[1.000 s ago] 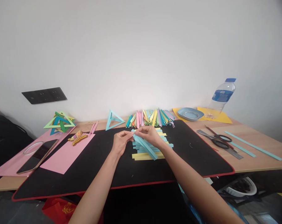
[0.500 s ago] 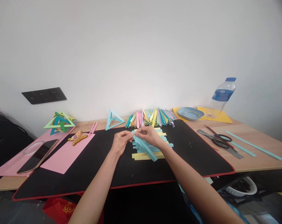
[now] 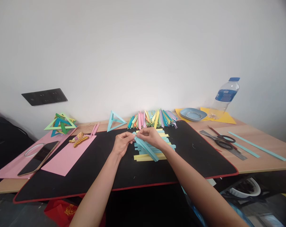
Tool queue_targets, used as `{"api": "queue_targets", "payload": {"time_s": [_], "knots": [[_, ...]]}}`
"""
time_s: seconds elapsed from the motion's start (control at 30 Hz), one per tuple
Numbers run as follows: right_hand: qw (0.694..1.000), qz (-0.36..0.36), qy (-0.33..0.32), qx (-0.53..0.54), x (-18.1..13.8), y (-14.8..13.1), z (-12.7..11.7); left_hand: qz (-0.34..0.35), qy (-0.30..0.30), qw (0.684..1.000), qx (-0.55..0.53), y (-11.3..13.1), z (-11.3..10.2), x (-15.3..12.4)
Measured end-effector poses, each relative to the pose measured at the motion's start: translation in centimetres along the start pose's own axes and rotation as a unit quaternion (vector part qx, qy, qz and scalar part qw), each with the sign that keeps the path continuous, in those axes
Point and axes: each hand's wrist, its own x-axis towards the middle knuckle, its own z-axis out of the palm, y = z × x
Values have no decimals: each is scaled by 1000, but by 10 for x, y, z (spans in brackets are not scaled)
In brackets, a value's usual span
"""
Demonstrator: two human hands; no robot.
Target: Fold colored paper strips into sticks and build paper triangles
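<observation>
Both hands meet at the upper end of a light blue folded paper strip [image 3: 148, 150], which slants down to the right. My left hand [image 3: 122, 142] pinches its tip between thumb and fingers. Close beside it, my right hand [image 3: 149, 137] is closed on the same strip near that end. Under the strip, a pile of blue and yellow paper strips [image 3: 167, 147] lies on the black mat [image 3: 95, 170]. Behind the hands stand many folded coloured paper pieces [image 3: 160, 118] in a row. A light blue paper pyramid frame [image 3: 115, 121] sits left of that row.
At left are pink paper [image 3: 64, 157], a phone [image 3: 38, 159], and a green and blue paper star shape [image 3: 61, 124]. Scissors [image 3: 224, 143], a ruler [image 3: 238, 154] and blue strips [image 3: 258, 145] lie at right. A plastic bottle [image 3: 226, 95] and blue dish [image 3: 193, 114] stand behind.
Almost nothing differs. The lower end of the held strip has shifted slightly up and left, while both hands keep their pinch at its top.
</observation>
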Motion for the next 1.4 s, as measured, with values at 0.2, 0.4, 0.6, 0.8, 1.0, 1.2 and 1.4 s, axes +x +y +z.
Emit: {"api": "queue_targets", "payload": {"time_s": [0.2, 0.4, 0.6, 0.8, 1.0, 1.2, 1.4], "knots": [[1000, -19, -7, 6, -1, 0, 0, -8, -8, 1000, -7, 0, -1, 0], [1000, -27, -7, 13, 0, 2, 1, -17, -11, 1000, -17, -1, -3, 1], [1000, -28, -6, 13, 0, 3, 2, -23, -13, 999, -21, -1, -4, 2], [1000, -22, -7, 7, 0, 2, 1, -21, -8, 1000, -22, -2, -5, 2], [1000, -10, -19, 8, 0, 1, -1, -16, 1, 1000, -25, 0, -4, 2], [1000, -6, -18, 4, 0, 1, 1, -15, -5, 1000, -13, 1, -3, 0], [1000, -19, -2, -4, 0, -2, -1, -24, -16, 1000, -9, 2, -1, 0]]}}
